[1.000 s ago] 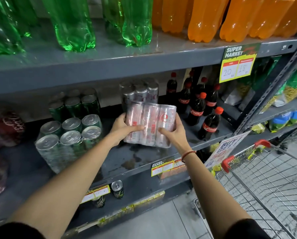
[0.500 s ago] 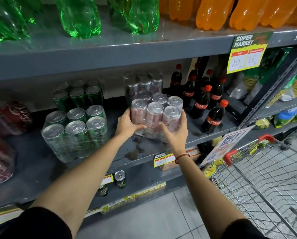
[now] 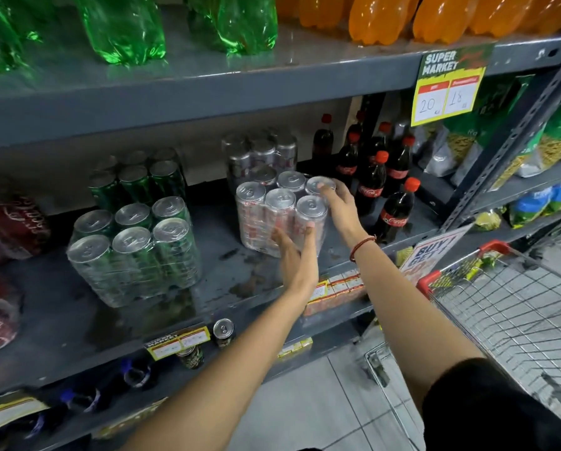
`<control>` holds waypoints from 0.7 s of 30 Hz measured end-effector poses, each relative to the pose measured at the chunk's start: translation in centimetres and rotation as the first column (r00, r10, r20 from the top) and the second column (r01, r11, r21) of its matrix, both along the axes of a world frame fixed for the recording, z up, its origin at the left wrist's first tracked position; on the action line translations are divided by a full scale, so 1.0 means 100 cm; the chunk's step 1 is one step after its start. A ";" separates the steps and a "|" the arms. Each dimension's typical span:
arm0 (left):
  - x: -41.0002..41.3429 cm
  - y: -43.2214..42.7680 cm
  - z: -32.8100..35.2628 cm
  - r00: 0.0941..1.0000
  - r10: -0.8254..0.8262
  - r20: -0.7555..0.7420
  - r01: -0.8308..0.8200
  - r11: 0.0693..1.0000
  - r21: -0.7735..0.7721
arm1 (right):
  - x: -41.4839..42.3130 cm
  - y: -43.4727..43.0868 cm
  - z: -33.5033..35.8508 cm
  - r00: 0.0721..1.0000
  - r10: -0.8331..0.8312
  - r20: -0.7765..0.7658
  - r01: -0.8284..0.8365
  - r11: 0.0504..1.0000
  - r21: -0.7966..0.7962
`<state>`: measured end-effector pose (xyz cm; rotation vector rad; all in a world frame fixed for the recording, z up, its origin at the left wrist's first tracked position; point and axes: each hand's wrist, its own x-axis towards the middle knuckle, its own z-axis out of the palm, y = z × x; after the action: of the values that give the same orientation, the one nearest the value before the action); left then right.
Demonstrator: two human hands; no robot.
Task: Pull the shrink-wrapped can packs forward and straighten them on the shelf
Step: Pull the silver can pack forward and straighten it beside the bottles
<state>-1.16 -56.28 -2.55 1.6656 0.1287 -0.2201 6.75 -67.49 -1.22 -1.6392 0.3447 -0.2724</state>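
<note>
A shrink-wrapped pack of silver cans (image 3: 262,216) stands upright on the grey middle shelf (image 3: 61,320), a little back from the front edge. My left hand (image 3: 297,255) presses against the pack's front right corner, thumb and fingers spread on the wrap. My right hand (image 3: 341,206) holds its right side, fingertips over the rear right can top. A second silver pack (image 3: 259,154) stands right behind it. Further left, one pack of green cans (image 3: 132,255) sits near the front, with another green pack (image 3: 136,180) behind it.
Red can packs (image 3: 9,226) lie at the far left. Cola bottles (image 3: 370,177) stand close to the right of the silver pack. A wire shopping cart (image 3: 500,304) is at my right. A price sign (image 3: 448,89) hangs from the upper shelf, which holds green and orange bottles.
The silver pack went from tilted in my hands to upright on the shelf. My left hand moved from its left side to its front; my right hand shifted to its right side.
</note>
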 end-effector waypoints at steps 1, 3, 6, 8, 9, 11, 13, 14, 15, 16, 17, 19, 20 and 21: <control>0.004 0.000 0.001 1.000 0.011 -0.001 -0.011 1.000 -0.018 | -0.004 0.003 -0.002 0.999 -0.040 0.017 0.040 0.999 -0.002; 0.014 0.002 0.002 0.999 0.036 0.002 -0.036 0.998 -0.054 | -0.015 0.012 -0.007 0.987 -0.138 0.080 0.136 0.990 0.032; 0.035 0.013 0.006 0.995 0.100 -0.020 -0.101 0.992 -0.079 | -0.041 0.037 -0.010 0.942 -0.284 0.179 0.268 0.957 0.110; 0.051 0.028 0.008 0.992 0.128 -0.015 -0.129 0.991 -0.044 | -0.059 0.058 -0.016 0.907 -0.345 0.240 0.322 0.937 0.133; 0.060 0.038 0.008 0.992 0.124 -0.006 -0.124 0.992 -0.030 | -0.067 0.068 -0.021 0.895 -0.358 0.265 0.335 0.933 0.129; 0.079 0.057 0.008 0.997 0.079 0.001 -0.079 0.997 -0.026 | -0.076 0.084 -0.028 0.889 -0.352 0.292 0.334 0.936 0.111; 0.091 0.071 0.010 0.998 0.058 -0.020 -0.058 0.998 -0.013 | -0.077 0.088 -0.028 0.900 -0.335 0.280 0.319 0.942 0.104; 0.093 0.075 0.010 0.996 0.088 -0.023 -0.088 0.996 0.016 | -0.073 0.084 -0.024 0.903 -0.337 0.266 0.320 0.941 0.107; 0.090 0.076 0.010 0.988 0.153 -0.008 -0.153 0.987 0.046 | -0.067 0.077 -0.019 0.904 -0.345 0.253 0.328 0.938 0.109; 0.084 0.074 0.007 0.972 0.235 0.024 -0.236 0.970 0.062 | -0.057 0.067 -0.012 0.903 -0.355 0.242 0.339 0.935 0.107; 0.072 0.070 0.005 0.947 0.316 0.059 -0.319 0.946 0.051 | -0.046 0.055 -0.006 0.907 -0.355 0.227 0.343 0.935 0.094; 0.038 0.054 -0.002 0.905 0.412 0.106 -0.414 0.910 -0.003 | -0.016 0.031 0.007 0.944 -0.284 0.168 0.283 0.959 0.030; 0.020 0.043 -0.005 0.903 0.412 0.120 -0.412 0.911 -0.027 | 0.000 0.022 0.013 0.966 -0.223 0.128 0.225 0.974 -0.001; 0.006 0.033 -0.006 0.916 0.380 0.130 -0.378 0.925 -0.043 | 0.016 0.016 0.017 0.983 -0.160 0.085 0.162 0.987 -0.015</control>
<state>-0.54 -53.02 -3.19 1.5981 0.3421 0.1869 8.31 -65.89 0.53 -1.6188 0.4122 -0.4669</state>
